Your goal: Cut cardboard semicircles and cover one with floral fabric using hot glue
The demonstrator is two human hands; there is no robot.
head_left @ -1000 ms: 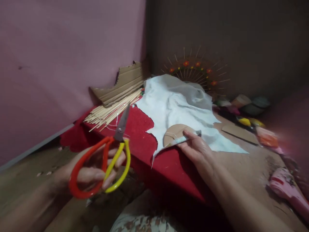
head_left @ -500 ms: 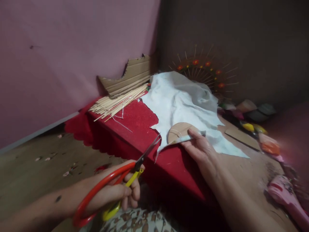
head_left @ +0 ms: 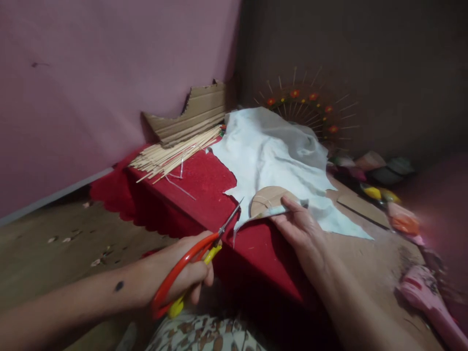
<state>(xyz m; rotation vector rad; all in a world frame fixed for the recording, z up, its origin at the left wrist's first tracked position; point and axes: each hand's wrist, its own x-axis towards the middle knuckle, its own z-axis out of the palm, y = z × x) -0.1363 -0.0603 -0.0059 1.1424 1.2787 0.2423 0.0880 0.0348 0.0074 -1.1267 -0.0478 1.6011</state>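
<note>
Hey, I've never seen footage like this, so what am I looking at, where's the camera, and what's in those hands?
There is no machine here: a person works with two bare hands, and the camera sits on their head, looking forward and down. The left hand grips scissors with red and yellow handles, the blades at the edge of a white cloth. The right hand presses that cloth onto a round cardboard disc. All this lies on a red cover, beside a bundle of thin sticks and a cardboard scrap. A pink tool lies at the right; what kind is too blurred to tell.
</note>
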